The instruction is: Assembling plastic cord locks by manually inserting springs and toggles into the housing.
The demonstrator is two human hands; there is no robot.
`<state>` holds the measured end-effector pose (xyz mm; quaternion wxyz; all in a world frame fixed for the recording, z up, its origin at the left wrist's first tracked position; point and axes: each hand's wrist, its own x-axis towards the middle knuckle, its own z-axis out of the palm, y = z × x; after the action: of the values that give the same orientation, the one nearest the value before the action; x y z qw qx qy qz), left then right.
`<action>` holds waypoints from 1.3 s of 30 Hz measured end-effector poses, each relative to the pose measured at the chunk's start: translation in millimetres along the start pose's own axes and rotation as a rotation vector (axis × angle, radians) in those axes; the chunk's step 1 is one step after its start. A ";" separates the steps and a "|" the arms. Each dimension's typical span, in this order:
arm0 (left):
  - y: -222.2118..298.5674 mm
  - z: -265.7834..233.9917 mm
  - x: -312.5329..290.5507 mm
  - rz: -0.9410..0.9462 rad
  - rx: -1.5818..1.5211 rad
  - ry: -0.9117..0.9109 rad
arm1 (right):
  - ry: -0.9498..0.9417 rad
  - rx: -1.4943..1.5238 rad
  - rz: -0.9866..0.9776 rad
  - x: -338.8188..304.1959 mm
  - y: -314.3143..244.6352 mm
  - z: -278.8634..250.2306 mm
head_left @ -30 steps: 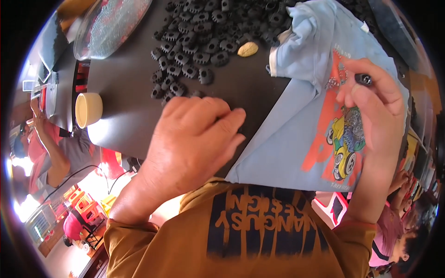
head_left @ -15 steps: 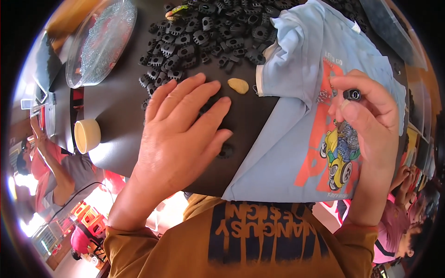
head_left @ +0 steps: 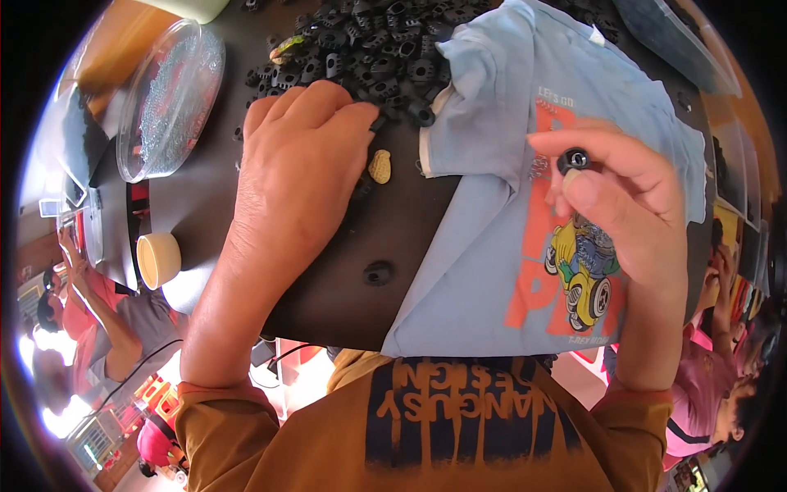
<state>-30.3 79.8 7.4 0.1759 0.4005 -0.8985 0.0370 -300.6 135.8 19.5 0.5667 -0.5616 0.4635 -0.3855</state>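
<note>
A small black plastic part with a round hole in its end (head_left: 575, 159) is pinched between the thumb and forefinger of my right hand (head_left: 627, 184), above a light blue printed T-shirt (head_left: 492, 246). My left hand (head_left: 299, 156) is bent over the near edge of a pile of black toothed plastic pieces (head_left: 377, 49). Its fingers are curled, and their tips are mostly hidden; what they grip cannot be made out. Beside it lies a peanut-like tan object (head_left: 379, 166). One loose black piece (head_left: 378, 273) rests on the dark table nearer to me.
A clear round tub of shiny clear bits (head_left: 176, 107) stands at the far left, with a small cream cup (head_left: 158, 261) nearer. A yellow-green scrap (head_left: 287, 49) lies on the pile. A clear plastic bin (head_left: 680, 49) is at the far right. Other people sit on both sides.
My left hand has gone from lying flat with fingers spread to curling at the pile's edge. The tan object now lies turned another way. My right hand still holds its black part.
</note>
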 end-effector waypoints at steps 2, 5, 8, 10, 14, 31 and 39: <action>-1.4 -0.5 0.7 -0.014 0.017 -0.024 | -0.026 0.004 -0.013 0.8 -0.6 1.9; -0.3 -4.9 0.6 -0.064 -0.018 -0.033 | -0.036 0.031 -0.025 1.0 -2.4 4.7; 10.4 -11.9 1.1 -0.273 -0.229 -0.003 | -0.036 0.072 0.010 -1.3 -5.6 5.8; 15.8 -16.9 7.9 -0.202 -0.253 0.029 | -0.058 0.117 0.037 -3.2 -8.3 5.0; 36.9 -32.2 14.3 -0.233 -0.712 -0.026 | -0.064 0.203 0.011 -3.1 -7.2 8.3; 58.1 -16.2 18.6 -0.198 -0.867 -0.055 | -0.049 0.157 0.103 -5.2 -6.0 10.7; 60.7 -11.3 14.8 -0.396 -1.480 -0.075 | -0.077 0.049 0.103 -3.1 -5.3 8.5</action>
<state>-80.6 112.8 27.5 0.3710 0.3328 -0.6060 -0.6199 -292.8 140.7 24.5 0.6169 -0.5374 0.4599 -0.3451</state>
